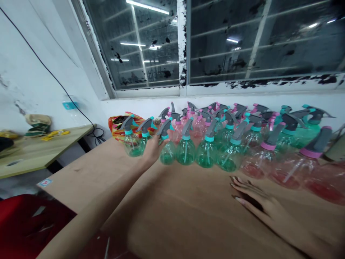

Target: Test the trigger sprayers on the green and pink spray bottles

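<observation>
My left hand (pixel 153 148) reaches forward over the wooden table, its fingers closed at the neck of a green spray bottle (pixel 167 154) with a grey trigger head and teal collar. That bottle stands upright in the front row. To its left are two more green spray bottles (pixel 132 146), and further green ones (pixel 185 151) continue to the right. My right hand (pixel 254 196) lies low over the table with fingers stretched out, holding nothing. Close beyond it stand clear pink spray bottles (pixel 257 163) with pink collars.
Behind the front row, several pink and green bottles (pixel 198 126) crowd against the wall below a window (pixel 183 54). A red-and-yellow bag (pixel 113 129) sits at the table's back left. A second table (pixel 29 153) with yellow items is at left, with a red object (pixel 24 223) below.
</observation>
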`<state>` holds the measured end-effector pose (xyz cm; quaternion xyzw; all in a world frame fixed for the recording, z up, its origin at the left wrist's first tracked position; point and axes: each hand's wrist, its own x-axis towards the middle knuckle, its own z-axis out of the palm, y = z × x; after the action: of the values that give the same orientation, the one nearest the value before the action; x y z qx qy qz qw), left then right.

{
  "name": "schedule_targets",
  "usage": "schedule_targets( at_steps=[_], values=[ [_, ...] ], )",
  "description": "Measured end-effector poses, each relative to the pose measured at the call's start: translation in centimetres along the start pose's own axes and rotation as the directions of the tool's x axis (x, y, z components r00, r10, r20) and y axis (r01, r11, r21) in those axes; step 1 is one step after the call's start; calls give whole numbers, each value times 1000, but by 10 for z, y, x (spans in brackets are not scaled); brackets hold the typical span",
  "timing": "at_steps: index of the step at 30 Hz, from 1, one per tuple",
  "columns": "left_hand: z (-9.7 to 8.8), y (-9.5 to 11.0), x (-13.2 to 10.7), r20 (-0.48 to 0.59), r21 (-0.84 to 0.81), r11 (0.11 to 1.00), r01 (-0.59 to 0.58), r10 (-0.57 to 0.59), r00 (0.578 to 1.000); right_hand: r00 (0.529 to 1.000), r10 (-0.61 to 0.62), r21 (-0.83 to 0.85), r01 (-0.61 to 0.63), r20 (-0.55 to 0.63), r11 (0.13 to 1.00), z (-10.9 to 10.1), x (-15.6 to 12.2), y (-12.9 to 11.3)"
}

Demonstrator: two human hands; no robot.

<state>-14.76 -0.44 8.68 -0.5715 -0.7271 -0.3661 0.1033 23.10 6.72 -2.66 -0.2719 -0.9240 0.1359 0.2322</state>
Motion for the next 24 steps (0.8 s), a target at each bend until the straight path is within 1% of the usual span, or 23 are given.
schedule_targets(
  at_steps=[6,10,14,18,21,23,24],
  values=[
    [4,3,0,-34,-34,999,16,-17,999,1000,11,-16,-11,4,1000,0,-1,0],
    [1,6,-2,-48,-56,998,20,-22,999,1000,13,-20,-13,9,1000,0,-1,0],
    [-6,9,-15,-100,-108,994,-3,-8,995,1000,9,-9,-9,10,1000,1,-1,1],
    [-15,12,-35,-197,-190,980,-55,17,980,1000,-4,5,4,5,1000,0,-2,0],
    [-22,22,-49,-285,-224,967,-118,51,957,1000,5,18,-5,6,1000,-2,-2,-2],
    [-24,34,-53,-285,-209,965,-161,98,953,1000,14,28,-14,16,1000,-3,-1,-3],
    [-23,41,-54,-255,-191,964,-185,133,958,1000,18,33,-18,18,999,-3,-1,-4]
  ],
)
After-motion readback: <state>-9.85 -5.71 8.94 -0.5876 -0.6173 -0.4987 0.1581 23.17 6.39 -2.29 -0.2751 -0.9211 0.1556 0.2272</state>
